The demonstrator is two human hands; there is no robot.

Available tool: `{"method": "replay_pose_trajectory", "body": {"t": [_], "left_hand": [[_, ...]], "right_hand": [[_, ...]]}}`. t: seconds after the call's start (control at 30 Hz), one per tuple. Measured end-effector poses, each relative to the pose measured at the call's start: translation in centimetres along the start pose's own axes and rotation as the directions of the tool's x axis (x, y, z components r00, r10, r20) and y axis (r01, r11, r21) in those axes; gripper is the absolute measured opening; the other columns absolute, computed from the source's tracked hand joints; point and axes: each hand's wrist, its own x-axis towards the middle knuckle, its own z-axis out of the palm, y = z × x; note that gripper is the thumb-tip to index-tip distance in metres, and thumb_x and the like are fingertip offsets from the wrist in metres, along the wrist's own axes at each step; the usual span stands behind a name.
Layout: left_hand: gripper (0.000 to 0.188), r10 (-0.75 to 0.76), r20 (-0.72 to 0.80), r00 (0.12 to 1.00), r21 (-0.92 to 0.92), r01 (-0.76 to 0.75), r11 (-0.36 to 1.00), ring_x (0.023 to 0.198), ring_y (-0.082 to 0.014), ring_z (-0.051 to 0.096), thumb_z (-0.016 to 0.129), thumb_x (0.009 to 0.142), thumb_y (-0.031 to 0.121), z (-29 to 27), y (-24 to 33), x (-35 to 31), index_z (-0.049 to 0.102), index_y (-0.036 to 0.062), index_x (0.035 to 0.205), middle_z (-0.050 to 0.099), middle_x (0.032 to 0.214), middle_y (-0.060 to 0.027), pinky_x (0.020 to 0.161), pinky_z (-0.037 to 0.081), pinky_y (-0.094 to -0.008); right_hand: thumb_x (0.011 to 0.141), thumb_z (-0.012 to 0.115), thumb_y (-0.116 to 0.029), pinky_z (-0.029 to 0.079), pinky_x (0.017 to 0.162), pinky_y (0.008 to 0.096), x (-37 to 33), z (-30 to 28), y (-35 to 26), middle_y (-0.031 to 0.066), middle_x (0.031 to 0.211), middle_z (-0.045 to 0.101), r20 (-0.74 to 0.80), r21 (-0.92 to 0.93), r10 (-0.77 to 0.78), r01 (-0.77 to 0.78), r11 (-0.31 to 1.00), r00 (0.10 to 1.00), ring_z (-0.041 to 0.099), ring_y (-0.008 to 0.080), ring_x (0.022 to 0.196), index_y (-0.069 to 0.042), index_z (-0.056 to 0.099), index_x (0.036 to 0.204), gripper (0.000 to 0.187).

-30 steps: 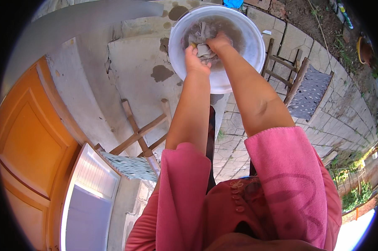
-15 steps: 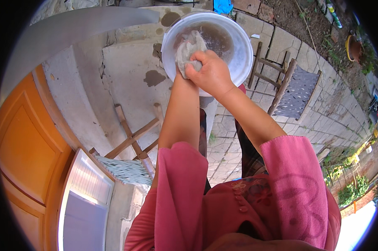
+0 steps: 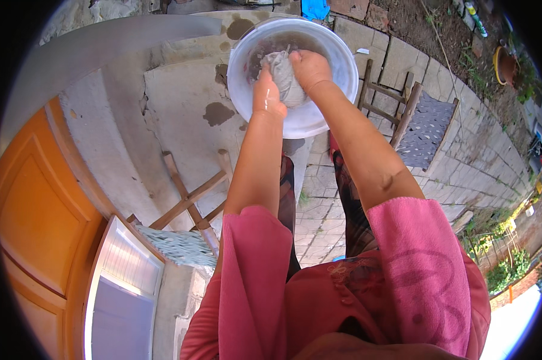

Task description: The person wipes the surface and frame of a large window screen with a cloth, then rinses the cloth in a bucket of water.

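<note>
A white bucket [image 3: 307,123] stands in front of me with murky water in its bottom. Within its rim is a bunched, wet grey cloth [image 3: 287,84]. My left hand [image 3: 269,95] presses on the cloth's left side, wet and shining, its fingertips partly hidden. From the right, my right hand [image 3: 311,68] grips the upper part of the cloth, thumb against it and fingers curled.
A folding stool with a grey woven seat [image 3: 426,129] lies on the paving at the right. Another stool [image 3: 190,201] is on its side at the left, near an orange door [image 3: 42,204]. A blue scrap [image 3: 315,9] lies beyond the bucket.
My hands have moved apart from a joined wringing grip to opposite sides of the cloth. The cloth now sits lower and rounder in the bucket.
</note>
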Motion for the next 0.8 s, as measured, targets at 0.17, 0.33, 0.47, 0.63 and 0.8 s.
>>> {"method": "replay_pose_trajectory", "body": {"t": [0.17, 0.33, 0.47, 0.63, 0.8], "left_hand": [[0.052, 0.038, -0.054, 0.998, 0.041, -0.036, 0.999, 0.126, -0.0300, 0.056, 0.056, 0.101, 0.037, -2.8, -0.4, 3.1, 0.048, 0.0122, 0.146, 0.056, 0.141, -0.0108, 0.102, 0.045, -0.0523], [0.069, -0.172, -0.290, 0.941, -0.025, 0.172, 0.985, 0.155, -0.0322, 0.009, 0.060, 0.093, 0.038, -3.4, 0.6, 4.4, 0.040, 0.0163, 0.155, 0.031, 0.163, -0.0098, 0.117, 0.006, -0.0682], [0.067, -0.147, -0.156, 0.977, -0.006, 0.148, 0.989, 0.149, -0.0359, 0.028, 0.055, 0.093, 0.045, -3.6, 0.2, 4.0, 0.043, 0.0193, 0.154, 0.040, 0.159, -0.0053, 0.116, 0.006, -0.0703], [0.063, -0.201, -0.281, 0.938, -0.024, 0.202, 0.979, 0.144, -0.0355, 0.040, 0.054, 0.094, 0.050, -2.2, 0.3, 4.0, 0.048, 0.0182, 0.148, 0.047, 0.155, -0.0063, 0.117, 0.014, -0.0695], [0.050, -0.166, 0.173, 0.971, -0.166, 0.195, 0.967, 0.119, -0.0339, 0.061, 0.056, 0.095, 0.043, -3.7, 0.7, 4.9, 0.058, 0.0118, 0.134, 0.063, 0.131, -0.0120, 0.101, 0.050, -0.0488]], "right_hand": [[0.087, 0.067, -0.040, 0.051, 0.102, 0.0452, 3.5, -0.1, -0.5, 0.0214, 0.124, 0.067, 0.088, 0.106, 0.228, -0.237, 0.966, 0.970, 0.065, 0.0371, 0.115, -0.008, 0.067, 0.122, 0.047], [0.082, 0.074, -0.032, 0.046, 0.110, 0.0458, 4.0, 3.1, 0.2, 0.0239, 0.156, 0.039, 0.060, -0.047, 0.346, -0.344, 0.938, 0.936, 0.050, 0.0435, 0.134, -0.011, 0.043, 0.149, 0.077], [0.085, 0.066, -0.021, 0.047, 0.108, 0.0429, 4.0, 6.3, 2.9, 0.0243, 0.138, 0.059, 0.262, -0.096, 0.261, -0.244, 0.965, 0.929, 0.056, 0.0386, 0.130, -0.014, 0.051, 0.146, 0.063], [0.085, 0.059, -0.013, 0.052, 0.098, 0.0401, 4.7, 6.4, 3.7, 0.0192, 0.123, 0.070, 0.120, 0.268, 0.327, -0.347, 0.899, 0.937, 0.066, 0.0364, 0.116, -0.011, 0.068, 0.124, 0.040], [0.083, 0.062, -0.020, 0.055, 0.087, 0.0408, -2.7, 0.6, -1.5, 0.0175, 0.108, 0.071, 0.348, 0.436, -0.025, -0.138, 0.889, 0.937, 0.069, 0.0358, 0.094, -0.013, 0.073, 0.102, 0.022]]}}
